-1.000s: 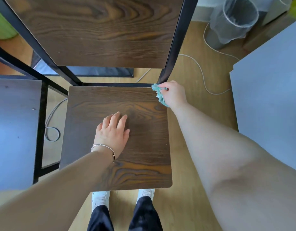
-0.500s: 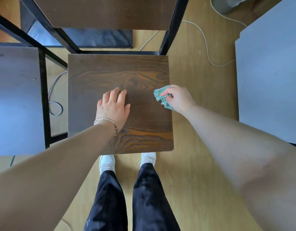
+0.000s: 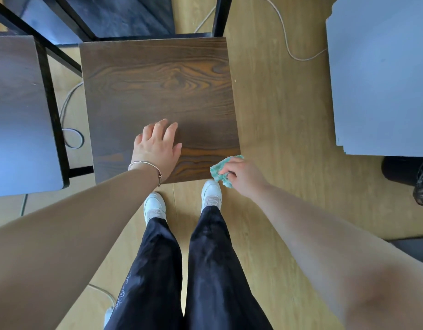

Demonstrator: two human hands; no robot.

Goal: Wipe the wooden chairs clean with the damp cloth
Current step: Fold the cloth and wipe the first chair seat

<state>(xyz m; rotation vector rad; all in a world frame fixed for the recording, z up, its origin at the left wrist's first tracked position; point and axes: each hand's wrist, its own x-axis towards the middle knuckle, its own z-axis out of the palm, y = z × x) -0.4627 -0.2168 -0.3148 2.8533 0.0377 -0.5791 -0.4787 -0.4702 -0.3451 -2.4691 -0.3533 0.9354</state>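
Left hand (image 3: 157,148) flat on the dark brown wood-grain square chair seat (image 3: 158,96), fingers straight and relaxed, near the front edge; thin silver bracelet (image 3: 146,166) on the wrist. Right hand (image 3: 241,175) grips the crumpled teal damp cloth (image 3: 219,171), fingers curled round it, at the seat's front-right corner, cloth overhanging the edge. White sneakers (image 3: 211,194) on the light wood floor (image 3: 277,115) just below the seat front. Grey cable (image 3: 286,44) on floor, right of chair.

My right hand (image 3: 244,176) drags the green cloth (image 3: 221,171) from the seat's (image 3: 158,91) back right corner down its right edge to the front corner.
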